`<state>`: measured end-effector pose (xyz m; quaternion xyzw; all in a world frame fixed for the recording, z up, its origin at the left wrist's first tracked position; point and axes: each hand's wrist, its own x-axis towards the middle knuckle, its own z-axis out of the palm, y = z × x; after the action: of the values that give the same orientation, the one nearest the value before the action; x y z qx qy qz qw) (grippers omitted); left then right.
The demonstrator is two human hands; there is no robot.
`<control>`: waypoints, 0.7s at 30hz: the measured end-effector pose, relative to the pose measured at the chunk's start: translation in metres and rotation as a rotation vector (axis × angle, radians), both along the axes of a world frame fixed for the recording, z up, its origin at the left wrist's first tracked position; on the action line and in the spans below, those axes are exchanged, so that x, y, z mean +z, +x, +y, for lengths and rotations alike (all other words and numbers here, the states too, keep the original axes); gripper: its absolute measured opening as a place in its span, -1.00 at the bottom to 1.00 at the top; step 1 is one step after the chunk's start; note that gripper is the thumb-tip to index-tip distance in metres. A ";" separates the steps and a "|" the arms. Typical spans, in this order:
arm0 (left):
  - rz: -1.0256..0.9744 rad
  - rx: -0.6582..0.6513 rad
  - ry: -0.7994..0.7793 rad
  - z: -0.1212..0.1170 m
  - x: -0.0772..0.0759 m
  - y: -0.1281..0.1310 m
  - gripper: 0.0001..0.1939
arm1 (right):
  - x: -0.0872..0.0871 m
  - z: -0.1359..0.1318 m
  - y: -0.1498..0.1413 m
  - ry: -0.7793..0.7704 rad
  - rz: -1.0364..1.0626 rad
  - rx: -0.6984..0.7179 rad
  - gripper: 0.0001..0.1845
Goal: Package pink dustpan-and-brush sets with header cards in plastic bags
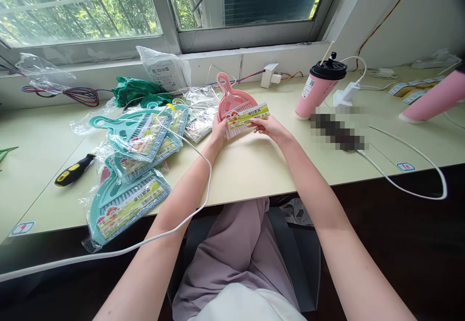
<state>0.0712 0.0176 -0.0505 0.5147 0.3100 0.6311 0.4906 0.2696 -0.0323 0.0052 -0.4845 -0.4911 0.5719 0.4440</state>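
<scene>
A pink dustpan [228,88] with a small brush in it is held up over the table, its handle pointing away from me. My left hand [218,131] grips its lower left side, the thumb near the front. Across the brush lies a yellow-green printed label card [247,116]. My right hand [271,128] has its fingers closed at the card's lower right edge. To the left, several turquoise dustpan sets [123,127] in clear bags lie in a heap, with similar printed cards. One bagged turquoise set [131,204] overhangs the table's front edge.
A black-and-yellow screwdriver [75,169] lies left of the heap. Behind it are green plastic [136,90] and wire coils [82,96]. A pink cup [319,88] stands right, near a white charger [346,94]. A white cable [189,144] crosses in front of my left arm.
</scene>
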 end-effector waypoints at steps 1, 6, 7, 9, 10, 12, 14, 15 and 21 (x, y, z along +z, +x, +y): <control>-0.021 -0.012 -0.022 -0.001 0.001 -0.001 -0.43 | 0.000 -0.001 0.000 -0.004 -0.032 0.005 -0.80; -0.083 -0.039 -0.091 -0.009 0.010 -0.001 -0.34 | 0.000 -0.003 -0.001 -0.016 -0.162 -0.006 -0.83; -0.088 -0.040 -0.101 -0.011 0.012 -0.001 -0.32 | 0.001 -0.003 -0.002 -0.018 -0.184 -0.011 -0.85; -0.090 -0.049 -0.107 -0.013 0.014 0.001 -0.29 | 0.001 -0.003 -0.003 -0.016 -0.227 -0.020 -0.86; -0.087 -0.054 -0.103 -0.013 0.014 0.002 -0.28 | 0.000 -0.002 -0.003 -0.013 -0.245 -0.022 -0.86; -0.059 -0.055 -0.097 -0.012 0.013 0.003 -0.27 | 0.000 -0.002 -0.003 -0.013 -0.279 -0.023 -0.83; -0.017 -0.036 -0.078 -0.011 0.011 0.003 -0.27 | -0.001 -0.001 -0.002 -0.011 -0.299 -0.019 -0.81; 0.002 -0.026 -0.061 -0.011 0.009 0.003 -0.26 | -0.002 -0.001 -0.002 -0.006 -0.302 -0.018 -0.80; 0.036 -0.069 0.016 -0.014 0.006 0.002 -0.22 | 0.001 -0.003 -0.003 0.011 -0.319 -0.064 -0.84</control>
<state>0.0733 0.0038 -0.0447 0.5402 0.2961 0.6069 0.5022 0.2668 -0.0357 0.0065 -0.5820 -0.5428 0.4705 0.3811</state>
